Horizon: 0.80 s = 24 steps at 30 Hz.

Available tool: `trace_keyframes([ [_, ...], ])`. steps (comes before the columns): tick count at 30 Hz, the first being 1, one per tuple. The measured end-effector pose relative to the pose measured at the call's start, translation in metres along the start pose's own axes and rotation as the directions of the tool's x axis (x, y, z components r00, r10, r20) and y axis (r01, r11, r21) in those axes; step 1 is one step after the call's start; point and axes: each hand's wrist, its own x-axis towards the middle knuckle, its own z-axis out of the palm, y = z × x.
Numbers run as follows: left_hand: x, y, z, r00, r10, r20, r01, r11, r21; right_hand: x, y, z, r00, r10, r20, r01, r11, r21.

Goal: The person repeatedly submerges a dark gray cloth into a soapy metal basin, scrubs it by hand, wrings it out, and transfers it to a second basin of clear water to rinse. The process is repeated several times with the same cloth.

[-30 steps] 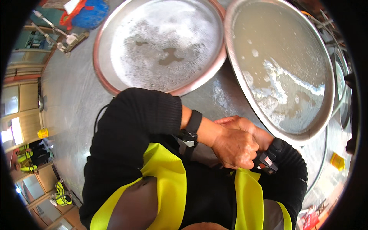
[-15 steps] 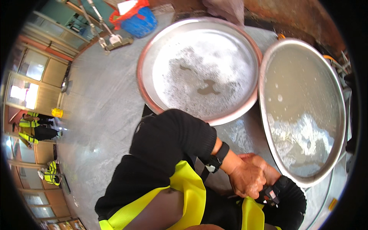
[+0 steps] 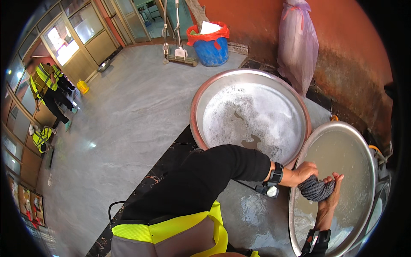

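A bunched, ribbed-looking dark grey cloth (image 3: 316,189) is held between my two hands above the right-hand metal basin (image 3: 296,233) of cloudy water. My left hand (image 3: 305,172) is closed round the upper left end of the cloth. From below, my right hand (image 3: 332,198) grips its other end, thumb and fingertips partly raised. Part of each hand's grip is hidden by the cloth. Just beyond my left arm, a wide metal basin (image 3: 196,122) with a reddish rim holds sudsy water.
A blue bin (image 3: 212,53) with a red liner stands at the back, beside a mop (image 3: 182,55). A tied, translucent purplish bag (image 3: 297,47) leans on the red wall. At far left, a person (image 3: 49,88) in a yellow vest stands near a yellow container (image 3: 82,86).
My hands have moved from close to my body, left hand over the right wrist area, to above the right basin. The grey cloth now shows between them. The view has shifted.
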Motion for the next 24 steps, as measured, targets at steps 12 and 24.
trace_keyframes([
  [12, 0.004, -0.046, 0.000, 0.471, -0.558, 0.683, 0.839, 0.522, -0.151, -0.047, -0.035, 0.072, 0.856, 0.093, 0.508, 0.003, 0.983, -0.184],
  [24, -0.024, 0.001, 0.002, 0.563, -0.468, 0.681, 0.610, 0.791, 0.039, -0.058, -0.065, 0.052, 0.594, 0.146, 0.791, 0.607, 0.564, -0.560],
])
